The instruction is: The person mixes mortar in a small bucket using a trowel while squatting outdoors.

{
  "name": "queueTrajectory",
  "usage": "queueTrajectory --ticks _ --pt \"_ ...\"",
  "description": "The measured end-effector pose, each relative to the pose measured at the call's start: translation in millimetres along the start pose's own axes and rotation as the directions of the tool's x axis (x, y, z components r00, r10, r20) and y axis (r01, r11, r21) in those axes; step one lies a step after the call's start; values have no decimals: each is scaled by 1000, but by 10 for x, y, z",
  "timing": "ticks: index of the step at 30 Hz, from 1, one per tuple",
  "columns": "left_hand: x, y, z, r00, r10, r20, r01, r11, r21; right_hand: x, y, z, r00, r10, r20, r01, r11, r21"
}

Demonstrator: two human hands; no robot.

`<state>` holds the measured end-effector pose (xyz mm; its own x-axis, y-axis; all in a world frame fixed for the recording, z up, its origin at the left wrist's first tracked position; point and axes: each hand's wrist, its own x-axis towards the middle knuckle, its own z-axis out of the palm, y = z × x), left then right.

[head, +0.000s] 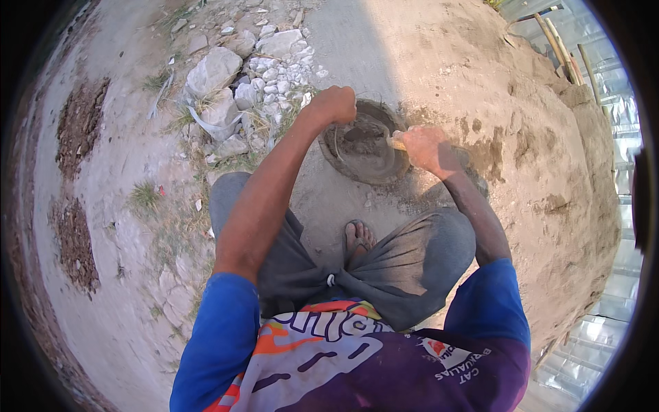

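Observation:
A round, shallow basin (337, 167) crusted with grey mortar rests on the ground beyond my feet. Wet grey mortar (366, 147) lies inside it. My left hand (337, 104) is closed at the basin's upper left rim, close to a thin wire loop that arches over the basin; whether it grips the wire or the rim is hidden by the fingers. My right hand (423, 149) is shut on a yellowish tool handle (397, 142) at the basin's right side. The working end of that tool cannot be made out.
Large white rocks (213, 69) and white rubble (270, 77) lie left of the basin, with plastic strips and grass among them. A sandy earth bank (540, 129) rises at the right, before corrugated metal sheets (625, 206) and wooden poles (558, 44). My sandalled foot (359, 237) is just below the basin.

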<state>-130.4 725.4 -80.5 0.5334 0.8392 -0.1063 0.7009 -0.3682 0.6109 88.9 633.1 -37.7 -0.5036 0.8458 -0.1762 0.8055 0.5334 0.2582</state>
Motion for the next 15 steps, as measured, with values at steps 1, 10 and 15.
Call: queueTrajectory --ticks 1,10,15 --pt "-8 -2 -2 1000 -6 7 6 1000 -9 7 -116 -63 998 17 -54 -17 1000 0" --pt "-47 228 -78 993 -94 70 92 995 28 43 -27 -124 963 -49 266 55 998 -14" --pt "-29 32 -19 1000 -24 -16 23 999 -29 169 -352 6 996 -88 -8 88 996 -24"
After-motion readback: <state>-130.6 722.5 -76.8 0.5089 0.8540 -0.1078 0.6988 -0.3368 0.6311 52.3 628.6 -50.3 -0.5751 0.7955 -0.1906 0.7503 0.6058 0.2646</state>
